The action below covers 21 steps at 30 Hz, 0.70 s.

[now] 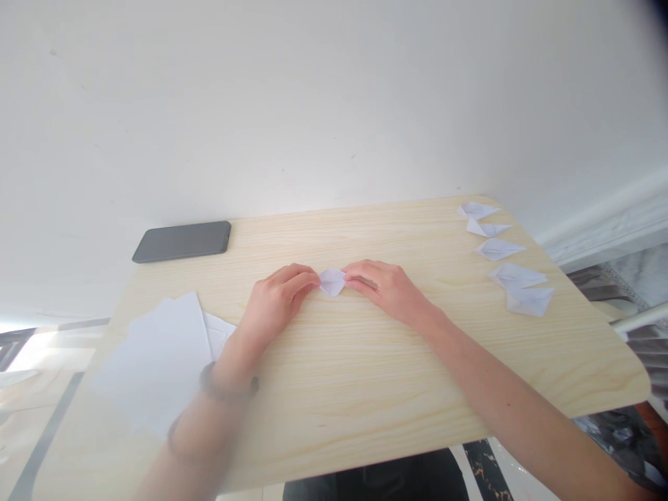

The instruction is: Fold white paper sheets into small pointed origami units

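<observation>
A small folded white paper [332, 282] is stretched between my two hands over the middle of the table. My left hand [282, 296] pinches its left end between thumb and fingers. At the opposite end, the thumb and fingertips of my right hand [389, 287] grip the paper's right corner. The paper's middle shows a lengthwise crease and a wider, diamond-like outline; its two ends are hidden by my fingers. Dark bands circle my left wrist and forearm.
White paper sheets [161, 348] lie at the left, partly behind my left forearm. A dark grey phone-like slab [182, 241] rests at the back left against the wall [334, 104]. Several folded paper pieces [499, 249] line the right side of the wooden table [365, 403].
</observation>
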Each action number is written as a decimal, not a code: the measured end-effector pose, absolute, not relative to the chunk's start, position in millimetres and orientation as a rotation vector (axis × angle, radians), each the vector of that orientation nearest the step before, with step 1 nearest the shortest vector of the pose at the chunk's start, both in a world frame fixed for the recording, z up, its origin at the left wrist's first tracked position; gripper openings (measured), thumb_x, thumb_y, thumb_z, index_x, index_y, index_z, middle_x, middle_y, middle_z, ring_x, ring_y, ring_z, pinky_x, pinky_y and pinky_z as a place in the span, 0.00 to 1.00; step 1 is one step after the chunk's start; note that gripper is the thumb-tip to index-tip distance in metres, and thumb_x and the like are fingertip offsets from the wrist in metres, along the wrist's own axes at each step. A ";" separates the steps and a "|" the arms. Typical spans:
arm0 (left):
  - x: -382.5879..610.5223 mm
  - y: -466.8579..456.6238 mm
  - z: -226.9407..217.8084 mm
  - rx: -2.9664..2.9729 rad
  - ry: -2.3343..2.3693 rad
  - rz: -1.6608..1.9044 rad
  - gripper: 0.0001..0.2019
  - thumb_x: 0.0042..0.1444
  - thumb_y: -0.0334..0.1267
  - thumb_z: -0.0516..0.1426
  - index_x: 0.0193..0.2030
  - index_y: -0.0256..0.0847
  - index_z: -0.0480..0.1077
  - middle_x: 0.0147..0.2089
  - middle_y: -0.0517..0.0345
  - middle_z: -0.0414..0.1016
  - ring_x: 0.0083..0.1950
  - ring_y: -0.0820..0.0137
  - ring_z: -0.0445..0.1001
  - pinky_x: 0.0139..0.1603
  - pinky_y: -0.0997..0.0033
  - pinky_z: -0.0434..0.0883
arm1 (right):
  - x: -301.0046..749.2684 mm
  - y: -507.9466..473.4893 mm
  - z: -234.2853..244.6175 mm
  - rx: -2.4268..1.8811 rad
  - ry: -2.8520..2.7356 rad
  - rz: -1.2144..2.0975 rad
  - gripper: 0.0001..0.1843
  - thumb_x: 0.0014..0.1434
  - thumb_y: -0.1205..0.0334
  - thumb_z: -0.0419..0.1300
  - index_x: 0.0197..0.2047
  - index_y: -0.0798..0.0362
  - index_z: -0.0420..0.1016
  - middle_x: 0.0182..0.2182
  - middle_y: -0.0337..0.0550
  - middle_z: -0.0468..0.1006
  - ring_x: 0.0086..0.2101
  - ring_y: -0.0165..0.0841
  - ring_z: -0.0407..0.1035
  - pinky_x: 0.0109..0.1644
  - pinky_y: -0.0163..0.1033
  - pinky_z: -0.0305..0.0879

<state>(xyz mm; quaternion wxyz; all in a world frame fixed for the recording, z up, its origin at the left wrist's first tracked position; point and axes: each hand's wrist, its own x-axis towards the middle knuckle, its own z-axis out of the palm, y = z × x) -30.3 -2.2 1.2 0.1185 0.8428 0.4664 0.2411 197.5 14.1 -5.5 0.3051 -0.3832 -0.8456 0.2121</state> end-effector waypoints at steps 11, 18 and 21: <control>-30.6 -0.7 -3.5 2.352 1.457 0.752 0.13 0.60 0.40 0.52 0.51 0.45 0.66 0.43 0.57 0.74 0.38 0.70 0.73 0.36 0.72 0.69 | 195.9 14.2 -10.1 -1.056 -2.173 0.562 0.12 0.61 0.60 0.55 0.48 0.47 0.69 0.43 0.40 0.77 0.43 0.32 0.71 0.48 0.40 0.67; -35.2 1.2 -6.0 2.269 1.517 0.738 0.13 0.57 0.41 0.55 0.48 0.44 0.69 0.38 0.57 0.75 0.31 0.73 0.71 0.34 0.72 0.69 | 202.7 17.1 -13.5 -1.160 -2.109 0.572 0.13 0.58 0.56 0.58 0.46 0.48 0.71 0.42 0.41 0.77 0.42 0.34 0.71 0.47 0.41 0.67; -34.9 0.2 -5.3 2.228 1.487 0.783 0.10 0.58 0.41 0.54 0.44 0.44 0.71 0.37 0.58 0.75 0.31 0.73 0.71 0.34 0.72 0.68 | 201.6 15.8 -13.3 -1.162 -2.051 0.618 0.11 0.59 0.58 0.56 0.44 0.49 0.73 0.40 0.41 0.78 0.40 0.33 0.71 0.44 0.40 0.68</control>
